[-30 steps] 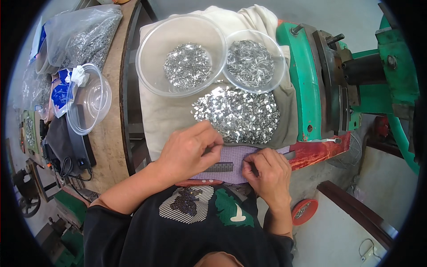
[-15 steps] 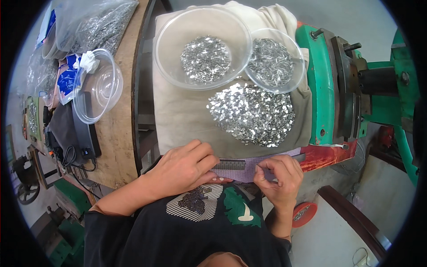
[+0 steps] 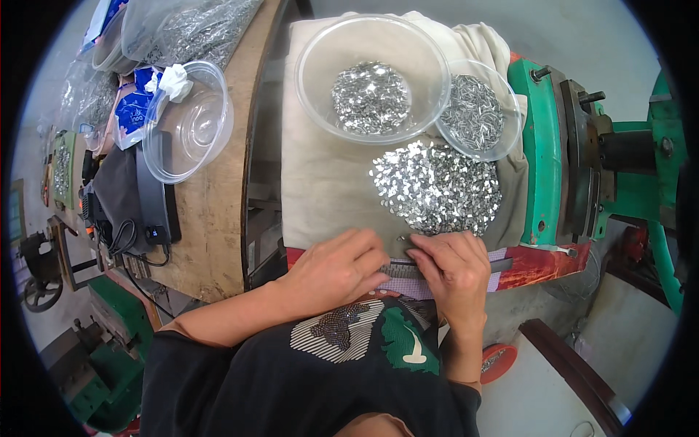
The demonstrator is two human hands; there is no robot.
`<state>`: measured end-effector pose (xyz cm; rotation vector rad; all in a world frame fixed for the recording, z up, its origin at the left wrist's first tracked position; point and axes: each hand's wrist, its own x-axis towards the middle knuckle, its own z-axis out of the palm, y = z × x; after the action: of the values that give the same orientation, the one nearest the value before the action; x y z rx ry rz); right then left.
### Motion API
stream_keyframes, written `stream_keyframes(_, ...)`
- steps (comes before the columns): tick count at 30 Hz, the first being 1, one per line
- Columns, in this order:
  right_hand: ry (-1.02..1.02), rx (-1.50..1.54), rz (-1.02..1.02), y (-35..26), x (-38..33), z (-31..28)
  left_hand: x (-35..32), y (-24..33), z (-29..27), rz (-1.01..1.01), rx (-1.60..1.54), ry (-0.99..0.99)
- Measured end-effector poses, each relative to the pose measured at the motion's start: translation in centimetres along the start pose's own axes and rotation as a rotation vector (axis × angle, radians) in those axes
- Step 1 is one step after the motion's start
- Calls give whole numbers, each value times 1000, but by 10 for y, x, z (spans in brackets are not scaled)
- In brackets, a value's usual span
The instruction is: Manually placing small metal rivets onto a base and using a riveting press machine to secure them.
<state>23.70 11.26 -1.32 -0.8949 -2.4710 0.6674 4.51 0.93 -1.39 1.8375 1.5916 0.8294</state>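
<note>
My left hand (image 3: 342, 266) lies at the cloth's near edge, fingers curled down by the left end of a dark grey notched bar (image 3: 400, 272). What those fingers grip, if anything, is hidden. At the bar's right part, my right hand (image 3: 456, 273) has thumb and forefinger pinched together, with a small shiny metal piece (image 3: 403, 238) at their tips. Beyond the hands, a loose pile of small flat metal pieces (image 3: 437, 191) is spread on a beige cloth (image 3: 328, 193). Under the bar shows a purple checked fabric (image 3: 416, 290).
Behind the pile stand a large clear tub (image 3: 312, 95) and a smaller clear bowl (image 3: 515, 131), both holding metal pieces. A green machine (image 3: 537, 167) borders the right. On the wooden bench (image 3: 211, 240) at left sit a clear empty container (image 3: 226, 131) and bags. A red bowl (image 3: 510, 370) stands lower right.
My right hand has moved forward toward the pile's near edge, and a small metal piece now shows at its fingertips. My left hand stays by the bar. The whole view has shifted slightly.
</note>
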Motion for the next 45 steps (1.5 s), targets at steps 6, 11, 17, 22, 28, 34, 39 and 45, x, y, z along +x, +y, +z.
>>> stream_keyframes(6, 51, 8, 122, 1, -13, -6, 13, -8, -7, -61, 59, 46)
stream_keyframes(11, 76, 20, 163, 0, -14, -6, 31, -7, 3, -33, 114, 18)
stream_keyframes(17, 85, 30, 136, -1, -13, -1, 28, -9, 2, -26, 152, 47)
stream_keyframes(22, 86, 17, 81, -4, -5, 6, 22, -9, -5, -76, 192, 74)
stream_keyframes(28, 66, -99, -17, -7, 3, 13, 28, -7, 0, -56, 117, 77)
stream_keyframes(34, 67, -156, -38, -3, -2, 8, 32, -5, 3, -32, 122, 60)
stream_keyframes(39, 51, -141, -16, 0, -6, 3, 33, -6, 8, 12, 192, 43)
stream_keyframes(45, 88, -74, 39, 0, -5, 4, 20, -6, -8, -25, 323, 63)
